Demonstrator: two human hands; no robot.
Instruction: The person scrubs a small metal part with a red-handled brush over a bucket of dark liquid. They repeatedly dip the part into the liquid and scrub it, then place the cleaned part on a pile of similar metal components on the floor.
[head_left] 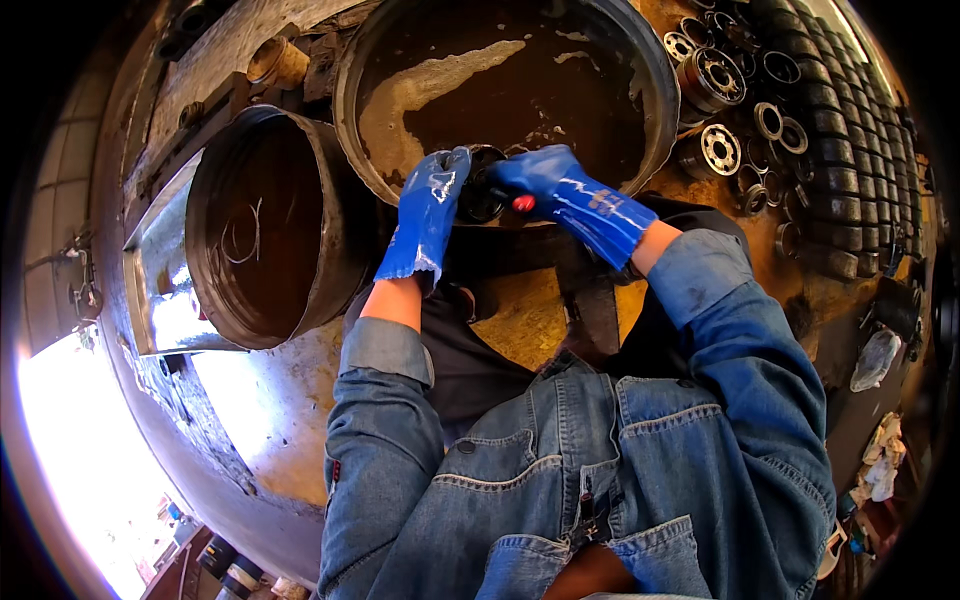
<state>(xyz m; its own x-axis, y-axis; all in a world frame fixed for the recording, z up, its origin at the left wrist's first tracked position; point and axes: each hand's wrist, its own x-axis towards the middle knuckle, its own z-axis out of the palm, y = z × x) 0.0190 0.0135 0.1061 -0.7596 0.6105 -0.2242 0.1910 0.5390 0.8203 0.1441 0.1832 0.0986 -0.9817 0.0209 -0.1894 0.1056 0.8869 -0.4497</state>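
Left fingers: the left hand [437, 185] is in a blue rubber glove, and its fingers are bent and pressed around the left side of a dark round metal part [484, 190].
Right fingers: the right hand [550, 180], gloved too, is curled up on the part's right side. It grips a red-ended thing [523, 203] that pokes out below; the fingertips are too hidden to tell more.
Round part: between both sets of fingers, at the near edge of the tub.
Big tub: just past the fingers is a wide round tub [347, 110] of brown liquid with pale foam [430, 88].
Drum: left of the fingers, an open drum [330, 205] has a bent wire [257, 232] in it.
Metal rings: right of the fingers lie metal rings [720, 150].
Dark stacks: farther right than the rings are rows of dark round parts [833, 180].
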